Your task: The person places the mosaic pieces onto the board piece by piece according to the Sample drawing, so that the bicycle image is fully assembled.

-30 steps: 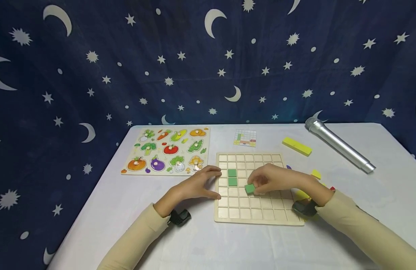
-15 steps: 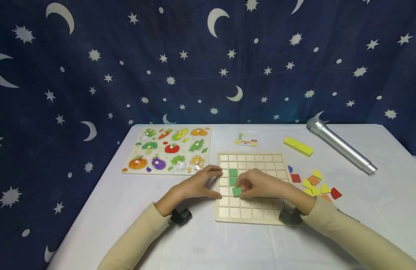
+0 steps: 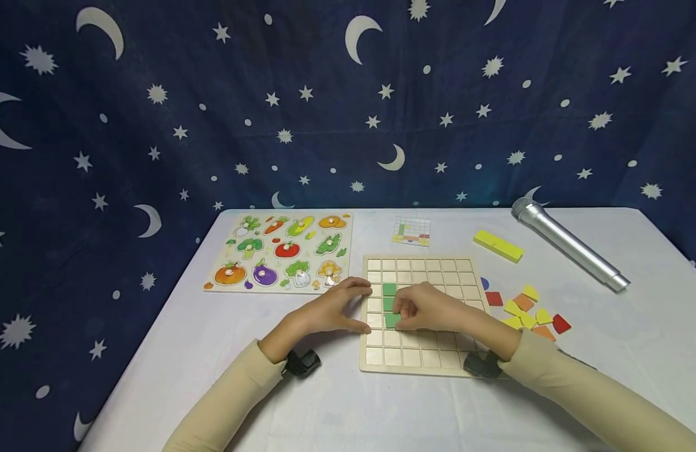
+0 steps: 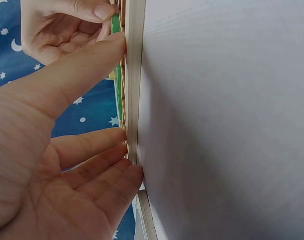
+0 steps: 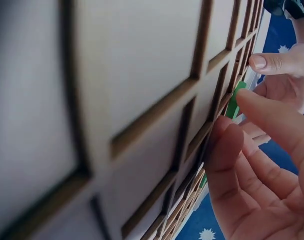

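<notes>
A wooden grid board (image 3: 433,359) lies flat on the table, with two green square tiles (image 3: 389,289) in one column near its left side. My right hand (image 3: 429,307) pinches a third green tile (image 3: 391,321) at the cell just below them. In the right wrist view the thumb touches that green tile (image 5: 234,102); the fingers partly hide it. My left hand (image 3: 331,307) touches the board's left edge, thumb and fingers spread apart. The left wrist view shows its fingertips (image 4: 124,172) against the wooden rim (image 4: 134,75).
A vegetable puzzle board (image 3: 257,288) lies at the back left. Behind the grid is a small pattern card (image 3: 411,231). A yellow bar (image 3: 497,246), a silver microphone (image 3: 571,245) and several loose red, orange and yellow pieces (image 3: 527,319) lie to the right.
My right hand has moved left across the grid with the green tile, which now lines up below the other two. The left hand has stayed at the board's edge.
</notes>
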